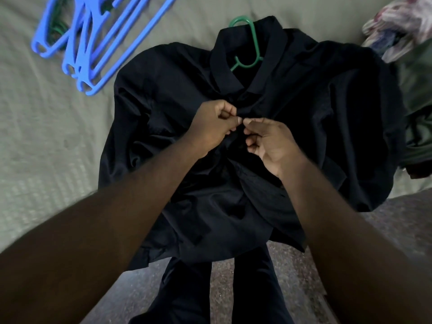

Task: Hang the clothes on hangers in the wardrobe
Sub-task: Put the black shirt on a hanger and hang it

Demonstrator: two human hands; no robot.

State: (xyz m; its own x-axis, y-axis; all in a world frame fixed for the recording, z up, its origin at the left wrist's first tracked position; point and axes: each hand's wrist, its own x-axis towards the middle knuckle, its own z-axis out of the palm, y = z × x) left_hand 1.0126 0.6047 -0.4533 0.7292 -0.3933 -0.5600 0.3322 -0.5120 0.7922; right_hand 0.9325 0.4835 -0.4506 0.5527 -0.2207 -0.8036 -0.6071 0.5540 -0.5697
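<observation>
Our left hand (210, 127) and right hand (268, 141) each pinch the shirt (304, 101) front, meeting mid-chest. It lies on the bed (46, 136), long axis running away from us, hanger (247, 43) hook farthest, hem over the near edge.

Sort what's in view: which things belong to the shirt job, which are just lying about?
In the job: black shirt, green hanger inside its collar, left hand and right hand pinching its front.
Lying about: blue hangers, patterned cloth, both on the bed.
</observation>
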